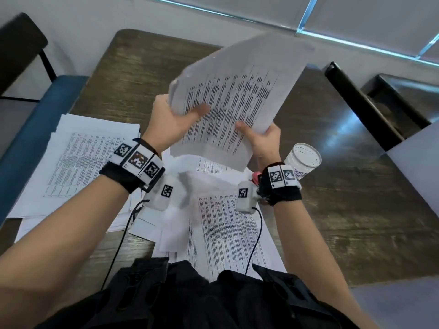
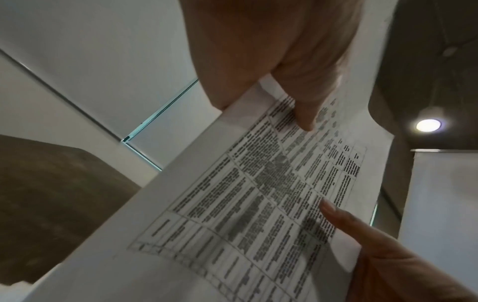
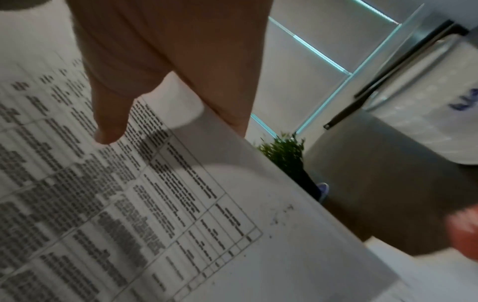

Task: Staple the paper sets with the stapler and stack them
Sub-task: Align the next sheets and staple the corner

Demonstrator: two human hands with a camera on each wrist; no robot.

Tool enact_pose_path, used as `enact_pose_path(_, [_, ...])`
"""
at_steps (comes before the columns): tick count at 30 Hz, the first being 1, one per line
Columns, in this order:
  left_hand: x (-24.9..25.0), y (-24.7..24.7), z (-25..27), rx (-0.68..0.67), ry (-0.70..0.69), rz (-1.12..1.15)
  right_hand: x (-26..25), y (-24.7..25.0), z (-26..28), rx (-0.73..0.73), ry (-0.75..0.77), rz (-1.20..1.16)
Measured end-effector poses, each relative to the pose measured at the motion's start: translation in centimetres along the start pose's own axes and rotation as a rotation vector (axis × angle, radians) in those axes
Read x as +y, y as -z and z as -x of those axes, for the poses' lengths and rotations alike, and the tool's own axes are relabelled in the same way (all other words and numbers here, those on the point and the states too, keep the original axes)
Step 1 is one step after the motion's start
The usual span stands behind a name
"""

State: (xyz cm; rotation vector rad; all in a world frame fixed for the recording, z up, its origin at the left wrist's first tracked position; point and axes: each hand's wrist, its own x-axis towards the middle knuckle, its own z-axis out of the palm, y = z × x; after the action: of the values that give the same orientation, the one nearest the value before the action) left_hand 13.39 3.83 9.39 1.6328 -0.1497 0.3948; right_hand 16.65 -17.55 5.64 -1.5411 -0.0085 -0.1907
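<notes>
Both hands held 1 paper set [image 1: 235, 100] up in the air above the table [image 1: 320, 210]. The left hand [image 1: 171, 122] gripped the set's left edge, with the thumb lying flat on the printed top page and the other fingers hidden behind the sheets. The right hand [image 1: 261, 138] gripped the near right corner in the same way, thumb on top and fingers behind. The set was tilted, with its far end higher than its near end. The top page had a table full of small dark print.

In the left wrist view the left hand [image 2: 284, 51] pressed its thumb on the paper set [image 2: 245, 204], and the right hand [image 2: 388, 255] reached in from the lower right. In the right wrist view the right hand [image 3: 168, 57] had its thumb down on the paper set [image 3: 155, 204].

Under the held set, loose papers [image 1: 225, 226] lay spread on the table just in front of the person. A stack of papers [image 1: 76, 162] lay to the left, near the table's edge. A small bit of something red [image 1: 256, 176] peeked out by the right wrist; I could not tell what it was. A clear plastic cup [image 1: 303, 160] with blue writing stood on the table just right of the right wrist. A blue bench [image 1: 47, 115] ran along the left side, and a dark chair [image 1: 380, 108] stood at the far right.
</notes>
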Motion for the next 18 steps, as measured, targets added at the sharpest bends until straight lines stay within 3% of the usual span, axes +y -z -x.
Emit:
enact_pose_path(4, [0.7,0.1,-0.4,-0.03,-0.023,0.045,-1.0,-0.5,-0.1,-0.016,0.053,-0.019])
enact_pose_path(13, [-0.5,0.4,0.4,0.073,-0.04,0.113,-0.8,-1.0,0.6,-0.036,0.054,0.015])
enact_pose_path(18, [0.4,0.3,0.1,0.119,-0.142,0.124,-2.4,-1.3,0.9,-0.008,0.11,-0.03])
